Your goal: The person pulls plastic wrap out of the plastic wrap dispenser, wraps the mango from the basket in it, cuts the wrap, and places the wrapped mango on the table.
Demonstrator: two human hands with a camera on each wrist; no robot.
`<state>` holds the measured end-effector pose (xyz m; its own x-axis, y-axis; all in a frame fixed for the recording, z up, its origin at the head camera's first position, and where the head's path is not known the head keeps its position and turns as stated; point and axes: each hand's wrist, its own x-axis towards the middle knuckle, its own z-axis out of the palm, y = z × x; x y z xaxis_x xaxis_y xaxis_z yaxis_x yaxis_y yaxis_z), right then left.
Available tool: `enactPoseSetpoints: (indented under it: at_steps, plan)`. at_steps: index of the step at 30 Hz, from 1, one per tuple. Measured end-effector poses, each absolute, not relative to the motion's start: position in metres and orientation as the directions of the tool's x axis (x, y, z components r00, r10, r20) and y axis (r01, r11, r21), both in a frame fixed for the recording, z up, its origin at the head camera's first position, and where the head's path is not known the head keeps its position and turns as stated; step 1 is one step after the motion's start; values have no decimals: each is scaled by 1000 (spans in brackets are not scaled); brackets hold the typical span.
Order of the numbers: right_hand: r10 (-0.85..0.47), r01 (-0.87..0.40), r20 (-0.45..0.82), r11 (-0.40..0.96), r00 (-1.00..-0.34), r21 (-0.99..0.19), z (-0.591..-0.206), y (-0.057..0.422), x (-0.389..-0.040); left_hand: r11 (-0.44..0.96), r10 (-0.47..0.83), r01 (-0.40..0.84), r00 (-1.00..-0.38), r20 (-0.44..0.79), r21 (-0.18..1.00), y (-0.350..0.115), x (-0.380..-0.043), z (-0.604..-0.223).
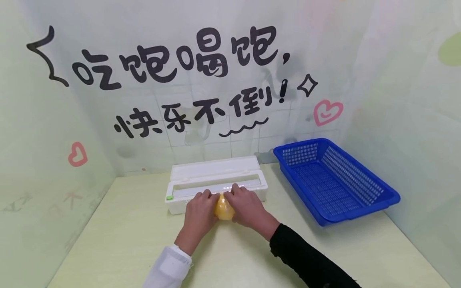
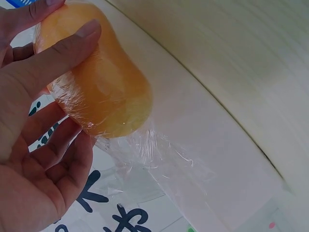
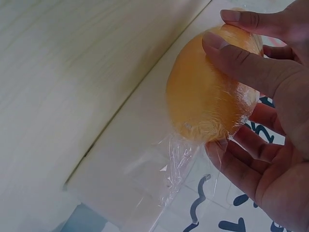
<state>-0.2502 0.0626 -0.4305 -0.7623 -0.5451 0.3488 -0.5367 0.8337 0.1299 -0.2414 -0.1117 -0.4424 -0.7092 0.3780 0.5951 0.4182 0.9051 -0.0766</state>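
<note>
A smooth orange-yellow fruit [image 1: 225,210], rounded and narrowing like a pear, is wrapped in clear cling film. My left hand [image 1: 201,214] and right hand [image 1: 248,206] hold it between them from either side, in front of a white cling film dispenser [image 1: 176,207]. In the left wrist view the left thumb lies across the fruit [image 2: 116,72], fingers curled behind it. The right wrist view has the right thumb on the fruit [image 3: 190,92], fingertips at the film below. Loose film [image 3: 176,159] trails from the fruit's end over the dispenser's front. The dispenser's lid [image 1: 216,168] stands raised.
A blue plastic basket [image 1: 389,195] with mesh sides sits to the right of the dispenser. The pale table [image 1: 119,240] runs back to a wall [image 1: 223,16] with black lettering. A green slider [image 1: 169,197] shows at the dispenser's left end.
</note>
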Motion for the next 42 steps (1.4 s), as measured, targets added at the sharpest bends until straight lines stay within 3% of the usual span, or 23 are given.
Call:
enactPoseSetpoints:
  at_steps: [18,27,42]
  plan:
    - [-543,-552,256,833,-800,42,-427,65,-256,907,381,418,-773,508,-45,-110,-241,-442]
    - [-547,-570,260,822,-796,-15,-426,67,-258,902,389,431,-775,498,-35,-111,-244,-443]
    - [-569,-580,193,815,-800,-1,-425,67,-267,911,382,413,-829,408,-15,-108,-246,-439]
